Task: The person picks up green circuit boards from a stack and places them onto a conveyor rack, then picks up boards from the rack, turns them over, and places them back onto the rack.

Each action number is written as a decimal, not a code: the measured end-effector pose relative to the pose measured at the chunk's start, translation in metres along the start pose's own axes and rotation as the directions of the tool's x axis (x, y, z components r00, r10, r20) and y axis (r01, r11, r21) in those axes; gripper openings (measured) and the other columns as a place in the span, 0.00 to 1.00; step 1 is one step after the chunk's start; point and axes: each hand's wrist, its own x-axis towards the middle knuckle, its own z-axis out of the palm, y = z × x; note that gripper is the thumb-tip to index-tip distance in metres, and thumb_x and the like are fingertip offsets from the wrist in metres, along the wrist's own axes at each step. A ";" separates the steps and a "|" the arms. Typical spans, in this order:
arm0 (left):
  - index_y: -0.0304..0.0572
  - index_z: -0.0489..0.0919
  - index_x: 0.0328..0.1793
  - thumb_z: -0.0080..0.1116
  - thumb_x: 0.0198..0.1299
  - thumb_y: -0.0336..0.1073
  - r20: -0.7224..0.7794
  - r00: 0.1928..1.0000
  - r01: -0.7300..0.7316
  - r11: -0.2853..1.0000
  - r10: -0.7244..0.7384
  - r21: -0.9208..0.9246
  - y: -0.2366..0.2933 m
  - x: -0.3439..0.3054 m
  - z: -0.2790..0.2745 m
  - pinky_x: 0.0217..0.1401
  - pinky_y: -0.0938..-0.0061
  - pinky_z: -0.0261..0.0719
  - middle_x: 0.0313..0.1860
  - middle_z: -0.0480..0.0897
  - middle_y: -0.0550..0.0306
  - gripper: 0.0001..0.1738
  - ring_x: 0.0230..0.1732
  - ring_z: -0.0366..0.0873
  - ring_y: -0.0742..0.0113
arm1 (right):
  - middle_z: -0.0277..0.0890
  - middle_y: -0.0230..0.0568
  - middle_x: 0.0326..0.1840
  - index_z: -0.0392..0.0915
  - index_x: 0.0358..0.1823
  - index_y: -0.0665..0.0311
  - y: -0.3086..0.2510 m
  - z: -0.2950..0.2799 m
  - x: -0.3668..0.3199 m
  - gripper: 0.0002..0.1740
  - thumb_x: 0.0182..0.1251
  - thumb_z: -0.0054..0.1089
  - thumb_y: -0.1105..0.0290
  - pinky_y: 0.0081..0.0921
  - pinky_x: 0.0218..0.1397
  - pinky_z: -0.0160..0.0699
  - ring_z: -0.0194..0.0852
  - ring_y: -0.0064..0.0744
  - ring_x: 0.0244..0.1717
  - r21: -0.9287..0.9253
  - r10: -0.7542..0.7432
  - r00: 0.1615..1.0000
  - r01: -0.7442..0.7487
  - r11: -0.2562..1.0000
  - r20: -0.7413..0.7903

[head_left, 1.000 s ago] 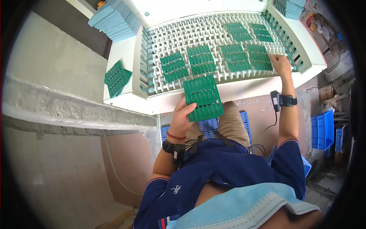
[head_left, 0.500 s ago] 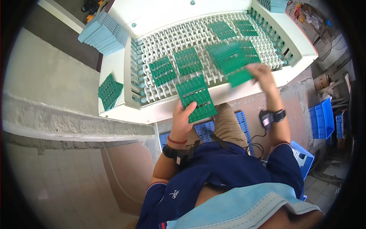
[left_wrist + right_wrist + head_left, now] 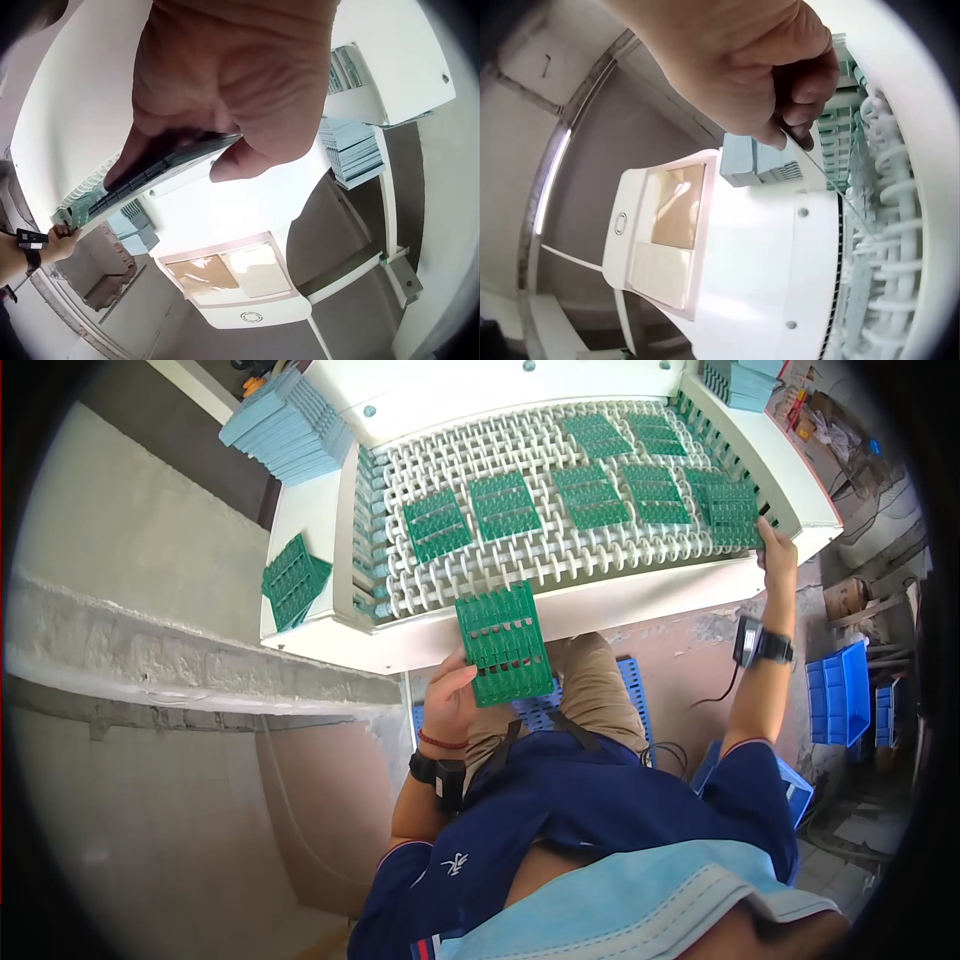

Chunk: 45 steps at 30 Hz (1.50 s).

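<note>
My left hand (image 3: 450,700) grips a small stack of green circuit boards (image 3: 505,645) by its left edge, in front of the machine. In the left wrist view the stack (image 3: 142,176) shows edge-on between thumb and fingers. At the conveyor's right end, my right hand (image 3: 778,555) pinches a single circuit board (image 3: 735,518) by its near right corner. That board is tilted over the rollers and partly overlaps another board behind it. The right wrist view shows it as a thin edge (image 3: 829,184) running down to the white rollers (image 3: 900,232).
Several circuit boards lie in rows on the roller conveyor (image 3: 440,470). A few loose boards (image 3: 293,582) rest on the machine's left ledge. Light-blue stacked racks (image 3: 285,430) stand at the back left, more (image 3: 742,382) at the back right. Blue bins (image 3: 838,695) are on the right.
My right hand swept a board from near the left hand's stack across to the conveyor's right end. The left hand with its stack shifted slightly left and toward the body.
</note>
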 end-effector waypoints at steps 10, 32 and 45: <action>0.23 0.56 0.64 0.41 0.58 0.24 -0.101 0.990 -0.082 0.989 0.095 0.126 -0.004 -0.012 -0.025 0.62 0.58 0.66 0.59 0.67 0.39 0.26 0.59 0.68 0.52 | 0.67 0.29 0.10 0.77 0.30 0.64 -0.033 0.149 -0.222 0.11 0.56 0.62 0.63 0.15 0.09 0.66 0.66 0.19 0.07 0.132 0.195 0.455 -0.592 0.795 0.869; 0.32 0.69 0.55 0.54 0.54 0.24 -0.364 0.892 -0.182 0.951 0.267 0.251 0.038 -0.058 -0.016 0.50 0.70 0.77 0.49 0.77 0.50 0.20 0.46 0.77 0.64 | 0.74 0.38 0.22 0.75 0.33 0.74 -0.073 0.262 -0.241 0.20 0.60 0.58 0.59 0.18 0.20 0.76 0.74 0.23 0.18 0.039 0.029 0.506 -0.124 0.992 0.862; 0.32 0.69 0.54 0.49 0.58 0.24 -0.407 0.876 -0.182 0.959 0.259 0.218 0.028 -0.024 -0.024 0.47 0.69 0.78 0.48 0.77 0.49 0.16 0.45 0.77 0.63 | 0.68 0.29 0.12 0.77 0.26 0.69 -0.063 0.225 -0.191 0.14 0.57 0.61 0.63 0.13 0.13 0.61 0.62 0.15 0.10 0.036 0.030 0.683 -0.081 0.996 0.729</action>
